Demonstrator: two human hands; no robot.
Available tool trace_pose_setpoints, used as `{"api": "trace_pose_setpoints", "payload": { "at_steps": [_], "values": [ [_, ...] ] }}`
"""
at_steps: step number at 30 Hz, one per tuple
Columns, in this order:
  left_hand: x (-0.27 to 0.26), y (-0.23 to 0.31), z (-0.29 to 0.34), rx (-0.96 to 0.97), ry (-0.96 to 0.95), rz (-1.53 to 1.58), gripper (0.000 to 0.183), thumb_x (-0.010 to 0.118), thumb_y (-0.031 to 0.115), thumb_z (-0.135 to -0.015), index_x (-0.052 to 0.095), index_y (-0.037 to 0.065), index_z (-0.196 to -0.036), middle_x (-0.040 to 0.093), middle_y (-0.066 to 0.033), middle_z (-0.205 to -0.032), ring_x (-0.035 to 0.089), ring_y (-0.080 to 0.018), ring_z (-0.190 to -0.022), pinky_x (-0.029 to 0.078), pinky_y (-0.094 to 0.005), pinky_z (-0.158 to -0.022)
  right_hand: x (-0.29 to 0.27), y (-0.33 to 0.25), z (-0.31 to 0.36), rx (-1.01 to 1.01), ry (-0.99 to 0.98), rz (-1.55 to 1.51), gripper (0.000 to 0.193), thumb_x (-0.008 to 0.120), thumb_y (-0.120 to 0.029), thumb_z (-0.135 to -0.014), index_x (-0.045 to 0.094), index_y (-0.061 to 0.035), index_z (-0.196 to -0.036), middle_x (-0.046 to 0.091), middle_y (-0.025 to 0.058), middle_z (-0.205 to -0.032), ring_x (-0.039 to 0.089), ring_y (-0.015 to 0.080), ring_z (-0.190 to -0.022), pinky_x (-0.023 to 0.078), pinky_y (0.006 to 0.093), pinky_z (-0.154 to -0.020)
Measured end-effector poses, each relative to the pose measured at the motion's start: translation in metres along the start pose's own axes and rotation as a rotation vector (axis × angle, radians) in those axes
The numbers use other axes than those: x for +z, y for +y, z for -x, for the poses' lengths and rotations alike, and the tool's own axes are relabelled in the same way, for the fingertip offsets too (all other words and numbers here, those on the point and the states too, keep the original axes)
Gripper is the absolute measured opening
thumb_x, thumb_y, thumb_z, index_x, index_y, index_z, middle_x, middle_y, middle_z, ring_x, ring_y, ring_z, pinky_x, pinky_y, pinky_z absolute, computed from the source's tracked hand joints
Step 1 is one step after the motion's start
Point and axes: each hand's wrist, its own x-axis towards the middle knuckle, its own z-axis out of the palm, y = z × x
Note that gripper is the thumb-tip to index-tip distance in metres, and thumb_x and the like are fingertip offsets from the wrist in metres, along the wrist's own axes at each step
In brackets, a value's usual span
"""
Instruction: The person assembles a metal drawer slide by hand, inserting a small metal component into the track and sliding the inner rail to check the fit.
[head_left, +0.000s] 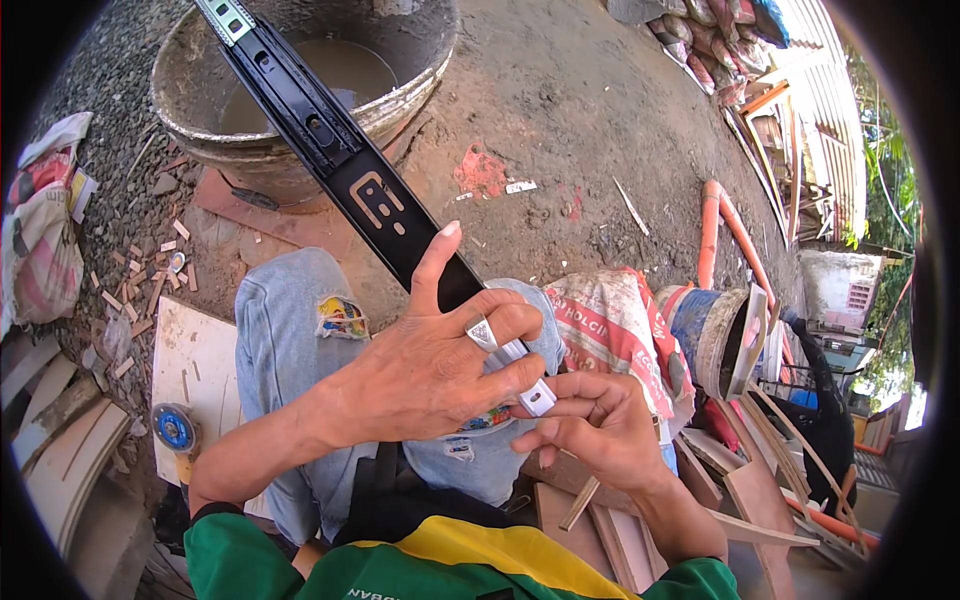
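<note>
A long black drawer slide [372, 190] lies slantwise above my knees, its far end reaching over a big tub. My left hand [425, 365] grips its near part, with the index finger stretched along the black metal and the other fingers curled round; a ring shows on one finger. At the slide's near end is a small silver metal tab [538, 399] with a slot. My right hand [610, 430] pinches at this tab, its thumb and fingers bent close together. Part of the near end is hidden behind my left fingers.
The crusted tub [270, 165] holds murky water. To the left, a blue disc-shaped thing [175, 428] sits on a white board [200, 350] near scattered wood bits. On the right are a red and white sack [620, 320], a bucket [705, 335], an orange pipe [735, 230] and wood strips [755, 490].
</note>
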Motion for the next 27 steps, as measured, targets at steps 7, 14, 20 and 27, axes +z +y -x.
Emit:
{"api": "trace_pose_setpoints", "payload": {
  "at_steps": [7,14,20,27],
  "values": [
    [-0.001,0.001,0.0,-0.002,-0.007,0.007,0.027,0.074,0.026,-0.074,0.066,0.023,-0.1,0.053,-0.0001,-0.103,0.058,-0.0194,-0.107,0.009,-0.0699,-0.11,-0.011,-0.005,-0.004,0.015,-0.069,0.142,0.025,0.058,0.002,-0.09,0.057,0.0128,-0.113,0.07,0.0214,-0.097,0.072,0.0242,-0.084,0.06,0.0294,-0.065],
    [-0.002,0.001,0.0,-0.007,-0.014,0.014,0.029,0.075,0.025,-0.074,0.065,0.023,-0.101,0.053,0.0,-0.104,0.059,-0.0193,-0.107,0.008,-0.0695,-0.11,-0.003,-0.003,-0.002,0.065,-0.026,0.034,0.024,0.058,-0.002,-0.093,0.059,0.0131,-0.112,0.071,0.0173,-0.097,0.071,0.0194,-0.089,0.058,0.0277,-0.073],
    [-0.002,0.001,0.0,-0.015,-0.014,0.023,0.029,0.075,0.026,-0.073,0.065,0.023,-0.1,0.052,0.0,-0.104,0.059,-0.0194,-0.107,0.007,-0.0693,-0.111,0.001,0.001,-0.001,0.064,-0.022,-0.031,0.024,0.058,-0.001,-0.093,0.058,0.0136,-0.113,0.07,0.0183,-0.101,0.07,0.0219,-0.092,0.059,0.0299,-0.079],
    [-0.002,0.0,0.001,-0.005,-0.009,0.01,0.028,0.075,0.027,-0.074,0.064,0.022,-0.1,0.053,-0.0006,-0.104,0.059,-0.0195,-0.105,0.007,-0.0696,-0.11,0.0,0.0,-0.002,-0.016,-0.018,0.029,0.025,0.057,-0.004,-0.095,0.058,0.0141,-0.112,0.069,0.0183,-0.101,0.07,0.0213,-0.091,0.058,0.0294,-0.081]
  ]
}}
